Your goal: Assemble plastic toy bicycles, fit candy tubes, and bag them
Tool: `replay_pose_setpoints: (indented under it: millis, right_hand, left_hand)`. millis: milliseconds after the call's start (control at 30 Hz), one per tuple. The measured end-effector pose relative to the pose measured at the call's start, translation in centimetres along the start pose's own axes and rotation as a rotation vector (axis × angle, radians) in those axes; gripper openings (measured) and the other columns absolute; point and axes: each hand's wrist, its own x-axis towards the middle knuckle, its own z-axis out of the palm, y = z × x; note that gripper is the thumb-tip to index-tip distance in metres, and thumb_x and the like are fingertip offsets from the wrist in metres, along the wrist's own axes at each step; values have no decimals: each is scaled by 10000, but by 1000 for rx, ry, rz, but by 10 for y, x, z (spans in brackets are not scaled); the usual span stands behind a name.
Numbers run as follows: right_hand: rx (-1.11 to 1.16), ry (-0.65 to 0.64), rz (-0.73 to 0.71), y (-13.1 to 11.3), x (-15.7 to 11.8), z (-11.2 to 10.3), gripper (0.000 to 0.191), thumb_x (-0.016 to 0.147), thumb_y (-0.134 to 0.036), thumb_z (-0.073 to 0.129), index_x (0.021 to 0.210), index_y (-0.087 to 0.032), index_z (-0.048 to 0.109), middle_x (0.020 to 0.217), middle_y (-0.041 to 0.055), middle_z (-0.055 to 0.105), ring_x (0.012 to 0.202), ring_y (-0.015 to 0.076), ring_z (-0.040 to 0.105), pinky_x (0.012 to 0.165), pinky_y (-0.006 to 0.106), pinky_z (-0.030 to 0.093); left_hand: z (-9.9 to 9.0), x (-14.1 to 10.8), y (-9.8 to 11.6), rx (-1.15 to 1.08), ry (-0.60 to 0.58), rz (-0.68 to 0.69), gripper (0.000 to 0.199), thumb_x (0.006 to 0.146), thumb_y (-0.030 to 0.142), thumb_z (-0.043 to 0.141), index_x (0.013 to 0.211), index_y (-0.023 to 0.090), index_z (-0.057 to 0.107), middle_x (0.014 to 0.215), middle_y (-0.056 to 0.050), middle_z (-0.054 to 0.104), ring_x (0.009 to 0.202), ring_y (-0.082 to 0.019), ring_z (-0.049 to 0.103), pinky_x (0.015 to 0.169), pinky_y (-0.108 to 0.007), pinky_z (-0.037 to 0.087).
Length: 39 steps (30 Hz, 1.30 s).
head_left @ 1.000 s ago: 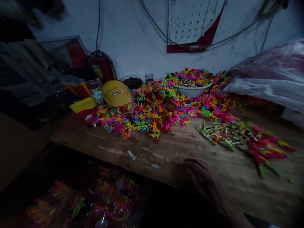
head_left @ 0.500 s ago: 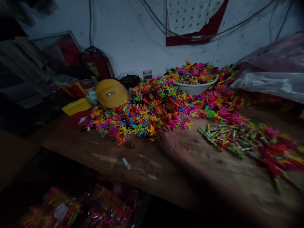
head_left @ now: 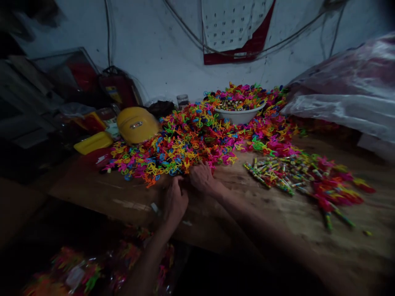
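A large heap of small, bright plastic pieces [head_left: 185, 139] in pink, yellow, orange, green and blue lies on the wooden table [head_left: 237, 193]. At its near edge my right hand [head_left: 202, 177] touches the pieces, its fingers bent down and closed. Just to the left and nearer to me is my left hand [head_left: 176, 201], thumb side up and fingers curled in. The two hands almost meet. Whatever lies in their fingers is too small and dark to make out.
Right of the hands lie printed sticks [head_left: 277, 170], some with coloured pieces at their ends. Behind stands a white bowl [head_left: 239, 117] heaped with pieces. A yellow hard hat [head_left: 137, 125] sits at left, clear plastic sheeting [head_left: 342, 111] at right. Filled bags [head_left: 74, 271] lie below the table edge.
My left hand has come into view from below and moved up beside the right. My right hand stays at the heap's near edge. The view has shifted slightly right.
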Motion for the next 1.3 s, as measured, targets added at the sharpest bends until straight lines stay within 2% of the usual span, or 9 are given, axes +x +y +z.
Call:
replay_pose_setpoints:
  millis: [200, 267, 367, 567, 667, 867, 967, 1100, 1300]
  right_hand:
    - [404, 39, 222, 35, -2, -47, 194, 836, -223, 412, 732, -147, 557, 695, 42, 567, 667, 144, 500, 620, 255, 341]
    - [564, -34, 228, 48, -14, -62, 250, 843, -298, 415, 679, -150, 531, 598, 3, 509, 555, 108, 448, 526, 225, 317]
    - [784, -140, 211, 55, -43, -71, 294, 849, -366, 407, 692, -151, 533, 584, -18, 484, 504, 84, 425, 481, 203, 332]
    - [1160, -173, 249, 51, -111, -69, 294, 823, -439, 520, 870, -154, 574, 670, -17, 515, 560, 85, 455, 547, 206, 394]
    - [1295, -113, 279, 56, -141, -75, 302, 787, -434, 607, 900, -154, 603, 739, -1, 562, 639, 104, 492, 611, 221, 410]
    - [1228, 60, 426, 71, -185, -86, 296, 809, -430, 590, 880, -147, 637, 745, 3, 593, 633, 102, 503, 606, 211, 406]
    - [1199, 50, 336, 71, -196, -92, 265, 838, -397, 558, 916, -154, 633, 833, 20, 625, 741, 136, 563, 715, 256, 453]
    - [880, 41, 290, 72, -203, -90, 187, 875, -276, 491, 957, -174, 624, 838, 16, 643, 744, 135, 583, 676, 228, 457]
    - [118, 225, 495, 96, -203, -84, 218, 875, -218, 463, 1041, -149, 587, 762, 40, 643, 633, 145, 564, 592, 234, 409]
  left_hand:
    - [-7, 6, -16, -130, 76, -77, 369, 735, 86, 458, 1078, 195, 541, 1068, -84, 611, 760, -175, 621, 683, -294, 499]
    - [-7, 4, -6, -171, 131, -61, 317, 756, 127, 478, 1053, 199, 562, 1208, -85, 542, 825, -166, 605, 742, -286, 494]
    - [-5, -6, 22, -258, 130, -49, 280, 794, 243, 526, 1067, 207, 579, 1174, -73, 569, 875, -173, 596, 798, -286, 489]
    - [24, -26, 72, -743, -527, -329, 509, 685, 422, 696, 1094, 142, 577, 980, -106, 681, 823, -230, 655, 661, -310, 541]
    - [44, -38, 86, -794, -718, -404, 636, 679, 397, 720, 1216, 144, 491, 957, -116, 696, 745, -221, 669, 613, -316, 544]
    - [63, -61, 112, -729, -784, -215, 582, 721, 301, 710, 1251, 214, 487, 1221, -85, 596, 1017, -183, 614, 836, -246, 489]
    - [62, -65, 121, -865, -844, -399, 630, 767, 324, 663, 1322, 195, 393, 1086, -92, 660, 877, -164, 651, 749, -253, 514]
    - [65, -64, 125, -893, -969, -637, 467, 717, 319, 701, 1112, 106, 573, 965, -117, 691, 726, -168, 658, 649, -270, 532]
    - [90, -58, 115, -774, -547, -492, 374, 606, 337, 756, 889, 128, 630, 846, -57, 694, 679, -183, 652, 529, -244, 497]
